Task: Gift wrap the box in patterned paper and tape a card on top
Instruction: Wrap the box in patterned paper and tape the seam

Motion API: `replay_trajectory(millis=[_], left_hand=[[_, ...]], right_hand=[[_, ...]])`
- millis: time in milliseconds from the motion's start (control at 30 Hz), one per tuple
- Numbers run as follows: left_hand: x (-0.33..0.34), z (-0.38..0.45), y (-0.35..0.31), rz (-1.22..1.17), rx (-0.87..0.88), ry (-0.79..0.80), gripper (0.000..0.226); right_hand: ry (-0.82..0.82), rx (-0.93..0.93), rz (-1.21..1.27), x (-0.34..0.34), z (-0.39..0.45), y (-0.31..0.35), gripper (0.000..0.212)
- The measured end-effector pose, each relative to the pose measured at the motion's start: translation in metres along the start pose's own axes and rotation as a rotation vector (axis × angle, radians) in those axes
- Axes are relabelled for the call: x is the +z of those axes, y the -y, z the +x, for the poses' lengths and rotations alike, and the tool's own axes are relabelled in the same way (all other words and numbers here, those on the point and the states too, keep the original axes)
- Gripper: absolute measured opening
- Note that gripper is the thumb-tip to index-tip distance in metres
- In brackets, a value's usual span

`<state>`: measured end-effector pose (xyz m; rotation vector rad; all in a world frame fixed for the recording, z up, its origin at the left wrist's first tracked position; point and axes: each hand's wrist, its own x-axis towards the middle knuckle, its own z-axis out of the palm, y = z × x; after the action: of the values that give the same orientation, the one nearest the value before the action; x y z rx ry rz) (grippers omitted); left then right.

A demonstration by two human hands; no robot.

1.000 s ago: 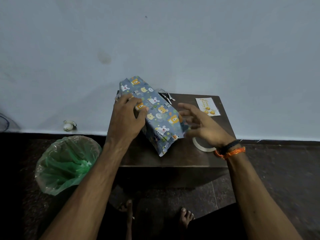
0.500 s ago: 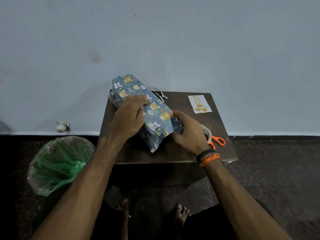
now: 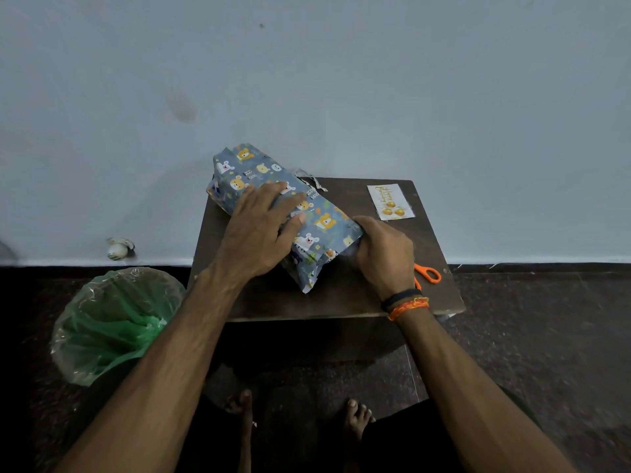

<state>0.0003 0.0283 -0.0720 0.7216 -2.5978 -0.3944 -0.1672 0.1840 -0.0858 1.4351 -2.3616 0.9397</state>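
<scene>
Paper [image 3: 321, 230] covers the box [image 3: 246, 172], which lies slantwise on the worktop [image 3: 345, 295], its far end hanging past the back left edge toward the wall. From the head view, the left hand [image 3: 259, 233] lies flat on top with fingers [image 3: 290, 203] straight and spread, pinning the wrap. The right hand [image 3: 384, 250] is at the near right end, its fingers curled against the loose fold there; whether they pinch paper or only push it I cannot tell. The card [image 3: 391, 202] waits at the far right corner, well apart from the box. Scissors [image 3: 426, 273] peek out just behind the right wrist. No tape is visible.

Likely trouble: the near end flap sticks out past the box and looks unsealed, so if the left hand lifts, the wrap could spring open. Hard pushing by the right hand could slide the box farther off the back edge. Creasing the flap crooked could crumple or tear the paper. A careless sweep of the right wrist may knock the scissors off the worktop.
</scene>
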Motion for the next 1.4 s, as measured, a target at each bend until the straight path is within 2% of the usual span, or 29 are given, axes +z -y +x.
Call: replay_trajectory(millis=[67,167,233,367,467,500,533,600,667,800,900,933,1000,1100,1200,1333,1400], left_hand=[[0.002,-0.001,0.000,0.035,-0.001,0.006,0.057],[0.002,-0.002,-0.001,0.069,-0.007,0.016,0.058],[0.002,-0.002,-0.002,0.079,-0.010,0.016,0.059],[0.002,-0.003,-0.002,0.095,-0.025,0.021,0.061],[0.003,-0.003,-0.002,0.087,-0.045,0.041,0.066],[0.003,-0.002,-0.002,0.076,-0.052,0.046,0.066],[0.003,-0.002,-0.002,0.061,-0.059,0.051,0.066],[0.003,0.000,-0.001,0.018,-0.068,0.064,0.065],[0.001,0.002,0.004,-0.028,-0.063,0.087,0.065],[-0.003,0.004,0.013,-0.094,-0.042,0.093,0.061],[-0.003,0.003,0.013,-0.118,-0.022,0.063,0.059],[-0.003,0.002,0.013,-0.120,-0.019,0.059,0.059],[-0.002,0.002,0.012,-0.108,-0.024,0.060,0.060],[0.002,0.004,0.012,-0.016,-0.008,0.044,0.062],[0.008,0.004,0.012,0.101,0.012,-0.004,0.060],[0.012,0.005,0.008,0.178,-0.006,-0.077,0.057],[0.013,0.005,0.006,0.216,-0.008,-0.096,0.055]], right_hand=[[-0.004,0.025,0.032,-0.002,0.001,0.002,0.032],[0.158,0.118,0.089,-0.003,0.006,-0.004,0.029],[0.237,0.162,0.049,-0.002,0.011,-0.012,0.017],[0.107,0.295,0.103,-0.006,0.018,-0.020,0.020],[-0.029,0.405,0.128,-0.019,0.020,-0.020,0.004],[-0.020,0.431,0.140,-0.023,0.019,-0.019,0.009],[0.040,0.449,0.183,-0.027,0.017,-0.017,0.013],[0.293,0.507,0.408,-0.032,0.009,-0.006,0.014],[0.472,0.464,0.542,-0.034,-0.002,0.006,0.017],[0.473,0.285,0.540,-0.021,-0.018,0.021,0.025],[0.568,0.231,0.452,-0.008,-0.029,0.032,0.056],[0.555,0.216,0.442,-0.005,-0.033,0.036,0.064],[0.448,0.193,0.468,0.002,-0.042,0.047,0.066],[0.379,0.253,0.494,0.011,-0.048,0.056,0.058],[0.382,0.399,0.594,0.013,-0.049,0.061,0.033],[0.282,0.321,0.495,0.010,-0.061,0.066,0.036],[0.289,0.335,0.513,0.009,-0.063,0.064,0.037]])
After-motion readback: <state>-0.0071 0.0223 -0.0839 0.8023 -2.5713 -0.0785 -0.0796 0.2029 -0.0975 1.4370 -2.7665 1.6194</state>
